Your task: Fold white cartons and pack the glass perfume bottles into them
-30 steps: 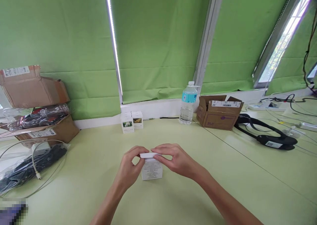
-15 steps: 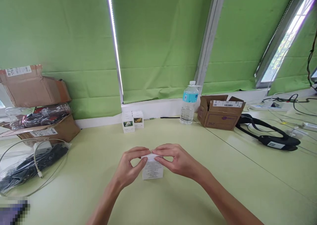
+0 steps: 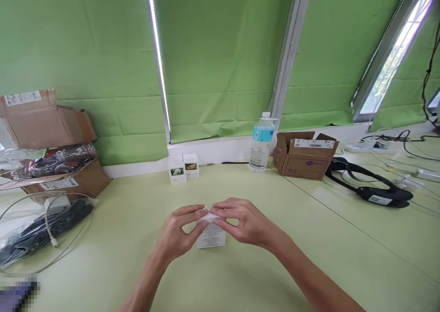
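Note:
A small white box (image 3: pixel 211 238) with rows of fine print on its near face stands upright on the pale green table. My left hand (image 3: pixel 182 232) pinches the box's upper left part, thumb on the near side and fingers over the top. From the other side, my right hand (image 3: pixel 242 222) grips the upper right part the same way. The fingertips of both hands almost meet above the box, and they hide much of its top. Farther back, small white boxes with flower pictures (image 3: pixel 178 174) stand against the wall ledge.
A water bottle (image 3: pixel 261 142) and an open cardboard box (image 3: pixel 304 158) stand at the back. A black headset-like device (image 3: pixel 381 190) lies on the right, near cables. Stacked cartons (image 3: pixel 65 124) and a bagged black item with a cable (image 3: pixel 41 229) occupy the left.
Both hands stay at the top of the white box. The left fingers have shifted slightly, and the whole view has moved a little.

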Demonstrator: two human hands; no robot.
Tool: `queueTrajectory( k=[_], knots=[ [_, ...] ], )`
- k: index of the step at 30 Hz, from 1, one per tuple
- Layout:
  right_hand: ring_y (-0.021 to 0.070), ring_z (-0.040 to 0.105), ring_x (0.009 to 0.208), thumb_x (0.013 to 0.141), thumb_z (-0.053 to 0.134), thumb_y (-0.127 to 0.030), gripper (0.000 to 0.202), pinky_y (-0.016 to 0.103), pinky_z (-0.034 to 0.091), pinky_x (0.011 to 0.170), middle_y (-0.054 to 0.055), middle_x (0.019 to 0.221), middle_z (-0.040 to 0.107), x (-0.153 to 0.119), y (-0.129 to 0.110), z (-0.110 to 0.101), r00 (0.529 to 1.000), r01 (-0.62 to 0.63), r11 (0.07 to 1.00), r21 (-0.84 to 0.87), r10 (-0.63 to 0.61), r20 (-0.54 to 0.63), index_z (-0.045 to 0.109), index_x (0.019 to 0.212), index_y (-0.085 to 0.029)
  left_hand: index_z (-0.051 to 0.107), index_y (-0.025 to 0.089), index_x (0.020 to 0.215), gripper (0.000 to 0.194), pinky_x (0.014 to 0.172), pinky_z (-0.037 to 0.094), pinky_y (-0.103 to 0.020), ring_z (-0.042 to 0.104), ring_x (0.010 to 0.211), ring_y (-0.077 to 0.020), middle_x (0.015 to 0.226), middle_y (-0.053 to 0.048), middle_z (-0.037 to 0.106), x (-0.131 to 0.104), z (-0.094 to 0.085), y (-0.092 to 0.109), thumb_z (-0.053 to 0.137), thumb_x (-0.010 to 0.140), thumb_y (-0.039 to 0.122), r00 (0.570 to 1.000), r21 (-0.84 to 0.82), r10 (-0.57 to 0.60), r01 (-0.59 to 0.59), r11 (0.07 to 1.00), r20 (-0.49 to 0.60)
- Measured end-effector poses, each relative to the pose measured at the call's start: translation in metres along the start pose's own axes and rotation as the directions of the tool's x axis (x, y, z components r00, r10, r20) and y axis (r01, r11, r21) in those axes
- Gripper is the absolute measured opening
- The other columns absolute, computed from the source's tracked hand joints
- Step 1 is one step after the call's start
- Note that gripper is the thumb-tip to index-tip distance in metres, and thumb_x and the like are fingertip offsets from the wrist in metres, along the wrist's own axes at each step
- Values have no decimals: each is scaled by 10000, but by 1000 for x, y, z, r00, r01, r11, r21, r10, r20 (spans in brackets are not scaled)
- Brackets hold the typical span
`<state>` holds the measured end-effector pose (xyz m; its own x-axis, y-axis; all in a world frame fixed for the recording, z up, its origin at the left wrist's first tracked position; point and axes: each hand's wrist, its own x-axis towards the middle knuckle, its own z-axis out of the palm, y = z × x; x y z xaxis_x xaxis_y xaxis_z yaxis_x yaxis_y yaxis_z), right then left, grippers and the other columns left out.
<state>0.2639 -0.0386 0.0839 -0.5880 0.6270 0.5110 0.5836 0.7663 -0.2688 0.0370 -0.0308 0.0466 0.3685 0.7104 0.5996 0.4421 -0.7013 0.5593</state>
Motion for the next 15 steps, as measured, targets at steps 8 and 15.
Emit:
queueTrajectory(
  k=[8, 15],
  knots=[
    [227, 653, 939, 965, 461, -348, 300, 374, 511, 826, 89, 1057, 710, 2, 2, 9, 997, 74, 972, -223, -72, 18, 672, 1123, -206, 644, 339, 1171, 321, 858, 552, -341, 664, 1001, -199, 1215, -35, 660, -4, 9, -15, 607, 865, 251, 982, 170, 185, -175, 970, -41],
    [261, 627, 1028, 962, 448, -304, 345, 407, 507, 857, 106, 1249, 624, 2, 8, 22, 999, -32, 959, -280, 24, -29, 562, 1270, -198, 673, 271, 1072, 215, 841, 546, -333, 631, 1049, -216, 1131, -69, 673, -1, 23, -11, 573, 883, 285, 982, 119, 25, -3, 993, -189]
  ],
)
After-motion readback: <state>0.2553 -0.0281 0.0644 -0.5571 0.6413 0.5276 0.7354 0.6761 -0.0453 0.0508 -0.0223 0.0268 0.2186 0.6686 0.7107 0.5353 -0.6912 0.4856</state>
